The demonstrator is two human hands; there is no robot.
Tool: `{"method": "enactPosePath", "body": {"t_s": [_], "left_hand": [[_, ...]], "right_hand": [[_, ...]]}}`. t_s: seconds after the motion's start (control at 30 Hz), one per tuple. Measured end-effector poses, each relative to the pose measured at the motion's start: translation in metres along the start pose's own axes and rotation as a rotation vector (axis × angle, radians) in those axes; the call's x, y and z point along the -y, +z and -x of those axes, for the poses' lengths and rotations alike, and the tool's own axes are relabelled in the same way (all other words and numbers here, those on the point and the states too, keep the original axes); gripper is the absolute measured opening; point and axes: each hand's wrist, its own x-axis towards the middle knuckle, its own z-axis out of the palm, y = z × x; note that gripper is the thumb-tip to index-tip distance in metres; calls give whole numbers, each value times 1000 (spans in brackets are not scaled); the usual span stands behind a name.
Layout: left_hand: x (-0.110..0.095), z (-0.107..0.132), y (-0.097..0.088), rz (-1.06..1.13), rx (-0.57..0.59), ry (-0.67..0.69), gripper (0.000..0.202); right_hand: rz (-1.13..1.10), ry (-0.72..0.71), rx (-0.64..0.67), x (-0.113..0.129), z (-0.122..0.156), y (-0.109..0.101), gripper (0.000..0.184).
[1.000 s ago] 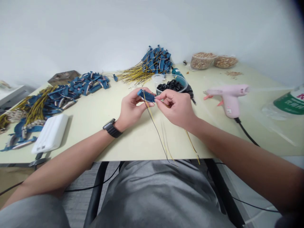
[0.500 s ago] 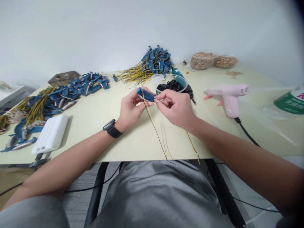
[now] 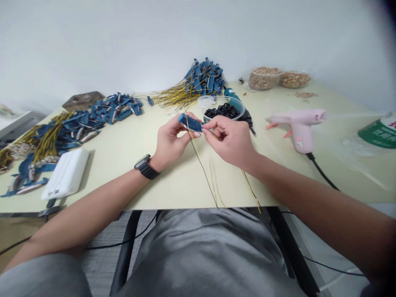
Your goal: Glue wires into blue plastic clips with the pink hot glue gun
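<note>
Between the fingers of my left hand [image 3: 173, 138] is a small blue part with wires [image 3: 192, 123], held tilted above the table. My right hand [image 3: 230, 138] pinches at the part's right end, where thin wires run under its fingers; the exact grip is hidden. Yellow and black wires [image 3: 201, 165] hang from the part to the table's front edge, and another pair [image 3: 251, 189] comes out below my right hand. Just behind my hands stands a clear round tub [image 3: 240, 113] of small black pieces [image 3: 223, 111].
Wired blue parts lie in one pile [image 3: 204, 76] at the back and another [image 3: 114, 109] at the left. A white power bank [image 3: 65, 173] rests at the left. Rightward are a pink glue gun [image 3: 300, 128] with its cord, a green-labelled container [image 3: 379, 132] and tubs of tan pieces [image 3: 265, 78].
Almost nothing differs. Both hands keep hold of the blue part and its wires, with at most a very slight shift to the right.
</note>
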Motion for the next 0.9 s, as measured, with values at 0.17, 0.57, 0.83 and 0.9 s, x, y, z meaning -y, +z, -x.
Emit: {"method": "enactPosePath", "body": {"t_s": [0.17,0.57,0.83,0.9], "left_hand": [[-2,0,1,-82,-4,-41,56],[-11,-2,2,-219,-2,10,52],[-15,-2,3,-276,28,12,51],[-15,-2,2,-298,35,8,52]], "right_hand": [[47,38,17,0,1,-1,8],[5,99,2,2,0,0,4],[48,139,8,1,-1,3,10],[64,129,10,0,-1,3,11]]}}
